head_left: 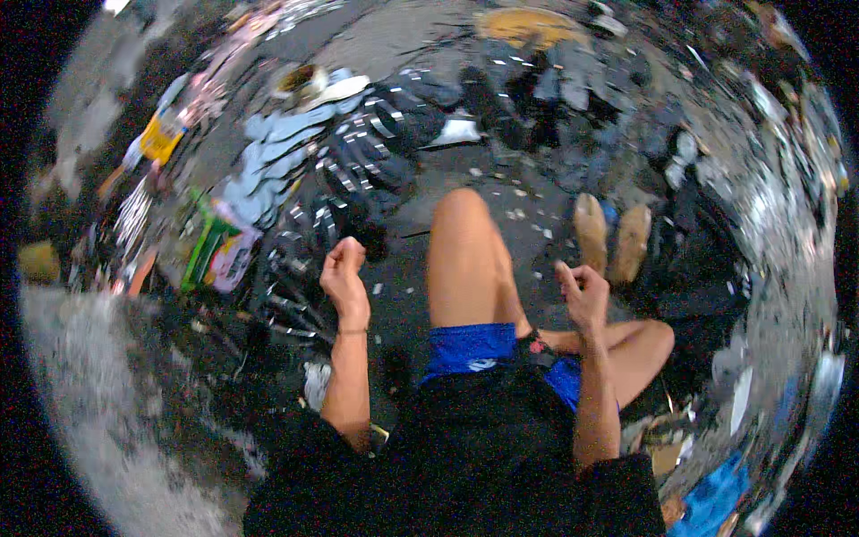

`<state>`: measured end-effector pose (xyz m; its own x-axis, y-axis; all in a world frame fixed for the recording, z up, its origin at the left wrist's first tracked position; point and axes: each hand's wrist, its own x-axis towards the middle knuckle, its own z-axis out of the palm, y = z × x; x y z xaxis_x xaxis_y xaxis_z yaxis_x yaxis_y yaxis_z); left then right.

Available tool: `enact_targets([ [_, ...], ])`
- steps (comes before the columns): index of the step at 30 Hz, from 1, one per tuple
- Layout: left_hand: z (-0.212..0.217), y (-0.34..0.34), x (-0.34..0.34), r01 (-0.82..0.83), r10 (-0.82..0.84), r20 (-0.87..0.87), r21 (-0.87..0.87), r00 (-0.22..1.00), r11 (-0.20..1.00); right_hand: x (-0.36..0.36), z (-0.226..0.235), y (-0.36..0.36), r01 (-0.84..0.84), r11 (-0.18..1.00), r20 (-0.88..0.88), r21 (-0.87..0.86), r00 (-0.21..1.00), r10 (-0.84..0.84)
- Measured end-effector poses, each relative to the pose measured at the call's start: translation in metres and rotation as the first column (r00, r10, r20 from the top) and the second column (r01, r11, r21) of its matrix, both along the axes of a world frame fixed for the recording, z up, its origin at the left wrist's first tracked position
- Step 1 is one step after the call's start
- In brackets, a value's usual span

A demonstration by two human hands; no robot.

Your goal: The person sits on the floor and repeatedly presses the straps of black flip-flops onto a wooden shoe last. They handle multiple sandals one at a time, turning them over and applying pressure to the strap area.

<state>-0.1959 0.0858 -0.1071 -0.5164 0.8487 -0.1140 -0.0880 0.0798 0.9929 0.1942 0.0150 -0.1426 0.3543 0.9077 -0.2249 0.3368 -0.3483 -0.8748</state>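
the left grip (345,279) is curled and the right grip (586,300) loosely bent; blur hides whether either holds anything small. shiny dark pieces (347,174) lie heaped left of and beyond the left grip; two tan shoe-shaped things (591,231) sit just beyond the right grip.

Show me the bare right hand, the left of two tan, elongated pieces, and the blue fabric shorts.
Bare right hand (587,298), head view: middle of the hand.
Left tan, elongated piece (591,233), head view: middle of its visible surface.
Blue fabric shorts (470,345), head view: cloth over the left thigh.
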Motion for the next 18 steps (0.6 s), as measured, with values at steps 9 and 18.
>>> enact_targets([
  [9, 0.007, -0.026, 0.256, 0.811, -0.755, 0.429, 0.082, 0.496, 0.579, -0.076, 0.072, 0.012, 0.117, 0.926, -0.359, 0.359, 0.933, 0.021],
  [18, -0.075, -0.017, 0.272, 0.843, -0.780, 0.341, -0.080, 0.524, 0.532, -0.023, 0.019, 0.050, 0.329, 0.918, -0.654, 0.220, 0.749, -0.112],
])
